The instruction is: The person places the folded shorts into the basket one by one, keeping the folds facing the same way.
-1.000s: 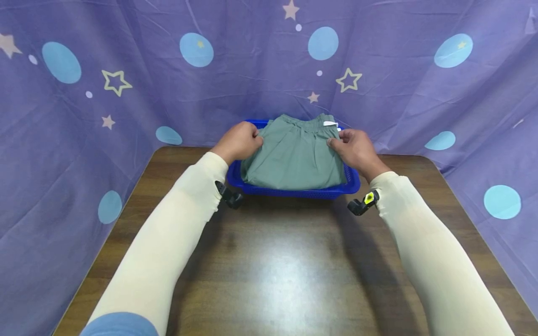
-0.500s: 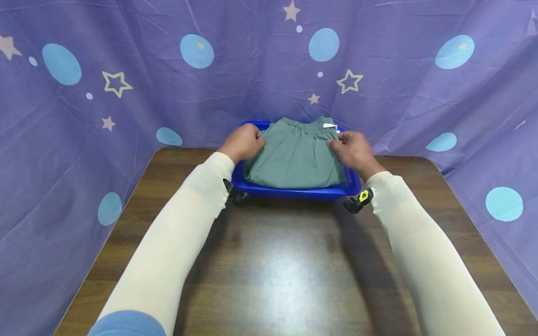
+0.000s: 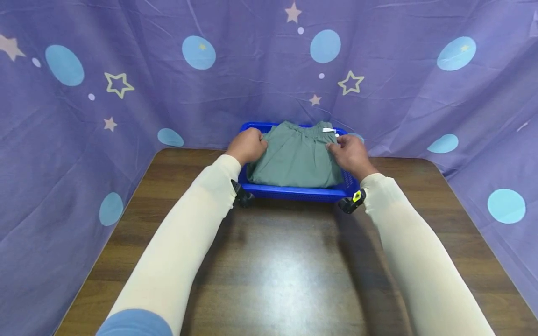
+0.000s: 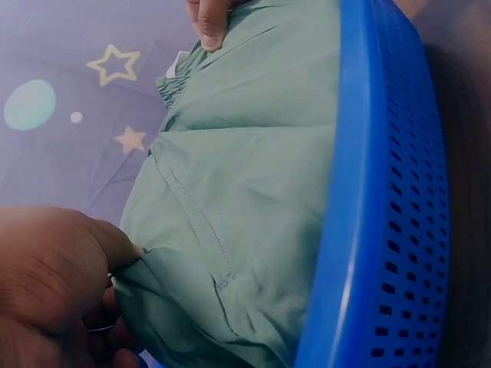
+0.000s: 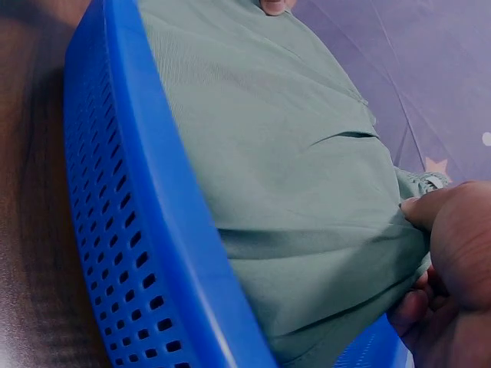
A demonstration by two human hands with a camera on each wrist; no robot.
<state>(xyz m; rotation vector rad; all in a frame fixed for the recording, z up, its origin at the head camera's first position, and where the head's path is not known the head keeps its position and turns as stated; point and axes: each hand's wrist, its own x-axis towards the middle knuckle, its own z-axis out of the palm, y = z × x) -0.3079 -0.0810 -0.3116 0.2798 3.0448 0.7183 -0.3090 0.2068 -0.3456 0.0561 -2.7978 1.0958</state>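
Folded green pants with a gathered elastic waistband and a white tag lie in a blue plastic basket. My left hand pinches the left side of the pants between thumb and fingers; the left wrist view shows the thumb on top of the cloth. On the other side, my right hand pinches the pants near the tag. In the right wrist view the fabric is drawn into creases toward that thumb. The cloth hides most of the basket's inside.
The basket stands at the far edge of a brown wooden table. Behind it hangs a purple curtain with stars and blue ovals. A small black camera is worn on the left wrist, another camera on the right.
Both hands, still gripping the pants, have come slightly closer together and lower. The pants' waistband has sunk a little toward the basket, which looks nearly unmoved.
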